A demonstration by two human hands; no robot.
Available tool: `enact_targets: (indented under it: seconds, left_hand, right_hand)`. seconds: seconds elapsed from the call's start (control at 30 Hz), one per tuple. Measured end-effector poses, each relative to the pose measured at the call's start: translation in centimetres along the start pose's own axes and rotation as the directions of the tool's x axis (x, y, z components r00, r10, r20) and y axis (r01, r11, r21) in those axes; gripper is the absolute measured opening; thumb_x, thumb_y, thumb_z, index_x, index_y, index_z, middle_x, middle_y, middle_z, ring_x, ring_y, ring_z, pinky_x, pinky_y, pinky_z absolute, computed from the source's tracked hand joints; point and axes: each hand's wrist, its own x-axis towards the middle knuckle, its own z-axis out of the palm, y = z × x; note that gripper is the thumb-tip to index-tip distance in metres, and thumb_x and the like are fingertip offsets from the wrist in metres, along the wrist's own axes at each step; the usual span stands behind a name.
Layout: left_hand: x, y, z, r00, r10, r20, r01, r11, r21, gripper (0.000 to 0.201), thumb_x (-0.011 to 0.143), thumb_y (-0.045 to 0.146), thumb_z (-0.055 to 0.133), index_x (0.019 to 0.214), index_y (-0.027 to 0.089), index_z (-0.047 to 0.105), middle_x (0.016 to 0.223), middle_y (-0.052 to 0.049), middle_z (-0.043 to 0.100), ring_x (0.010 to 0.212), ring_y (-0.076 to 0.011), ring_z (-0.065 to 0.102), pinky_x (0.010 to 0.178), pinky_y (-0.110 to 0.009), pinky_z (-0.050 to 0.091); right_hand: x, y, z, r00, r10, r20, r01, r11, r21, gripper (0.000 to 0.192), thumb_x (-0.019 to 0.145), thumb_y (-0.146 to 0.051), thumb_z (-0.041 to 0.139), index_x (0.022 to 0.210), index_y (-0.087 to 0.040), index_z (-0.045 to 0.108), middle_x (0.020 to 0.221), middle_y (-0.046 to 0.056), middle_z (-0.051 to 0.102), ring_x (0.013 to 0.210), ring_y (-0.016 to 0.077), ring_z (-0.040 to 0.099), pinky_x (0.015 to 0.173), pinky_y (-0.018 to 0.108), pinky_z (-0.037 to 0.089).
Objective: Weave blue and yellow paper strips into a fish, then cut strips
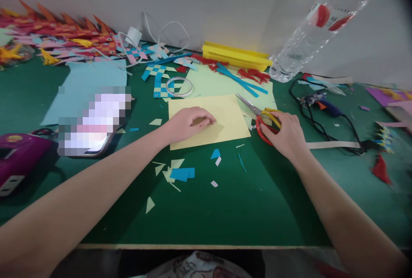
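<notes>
A pale yellow sheet of paper (206,134) lies in front of me on the green table. My left hand (189,124) rests over its left half, palm side down, fingers loosely curved and the thumb apart, with nothing held. To the right, my right hand (286,134) grips the red and yellow handles of a pair of scissors (256,109). The blades point away and to the left, slightly parted, with their tips by the sheet's upper right corner. Behind that sheet lies a larger pale green sheet (209,83).
Paper scraps (183,174) litter the table's near side. A tape roll (179,94), woven paper pieces and a yellow folded strip (236,55) lie behind. A phone (96,123) and purple device (24,158) sit left; a bottle (313,29) and black-corded tool (330,108) are right.
</notes>
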Motion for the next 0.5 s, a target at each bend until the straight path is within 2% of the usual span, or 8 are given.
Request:
enact_targets:
  seconds: [0.1,0.23,0.4,0.5]
  left_hand:
    - [0.0,0.0,0.5,0.99,0.138,0.024,-0.14,0.976,0.169,0.028,0.097,0.027,0.045,0.11,0.018,0.068,0.106,-0.007,0.071,0.101,-0.0194,0.063,0.088,-0.035,0.051]
    - [-0.2,0.0,1.0,0.952,0.286,0.11,-0.306,0.887,0.346,0.03,0.099,0.025,0.042,0.118,0.017,0.064,0.116,-0.008,0.068,0.11,-0.0214,0.057,0.098,-0.039,0.045]
    - [-0.6,0.3,1.3,0.946,0.291,0.141,-0.323,0.83,0.455,0.031,0.1,0.024,0.04,0.12,0.016,0.062,0.12,-0.008,0.066,0.113,-0.022,0.056,0.1,-0.039,0.045]
    - [-1.2,1.0,1.7,0.952,0.269,0.147,-0.305,0.793,0.527,0.031,0.101,0.023,0.039,0.122,0.016,0.06,0.124,-0.009,0.064,0.117,-0.0223,0.056,0.103,-0.041,0.044]
  right_hand:
    - [0.0,0.2,-0.1,1.0,0.016,0.014,-0.016,1.0,0.015,0.046,0.082,-0.047,0.061,0.115,-0.015,0.062,0.111,0.014,0.068,0.102,0.0327,0.059,0.089,0.048,0.047]
    - [0.0,0.4,-0.2,1.0,0.016,0.007,-0.016,1.0,-0.018,0.046,0.082,-0.048,0.061,0.114,-0.014,0.063,0.109,0.015,0.067,0.104,0.0326,0.06,0.091,0.047,0.047]
    - [-0.3,-0.6,-0.3,1.0,-0.007,-0.03,0.002,0.987,-0.159,0.052,0.085,-0.048,0.057,0.118,-0.009,0.061,0.115,0.02,0.063,0.109,0.0352,0.057,0.091,0.048,0.046]
    - [-0.4,-1.4,-0.3,1.0,0.011,-0.024,-0.016,0.981,-0.193,0.046,0.09,-0.045,0.049,0.116,-0.01,0.063,0.115,0.019,0.064,0.108,0.0351,0.058,0.088,0.048,0.046]
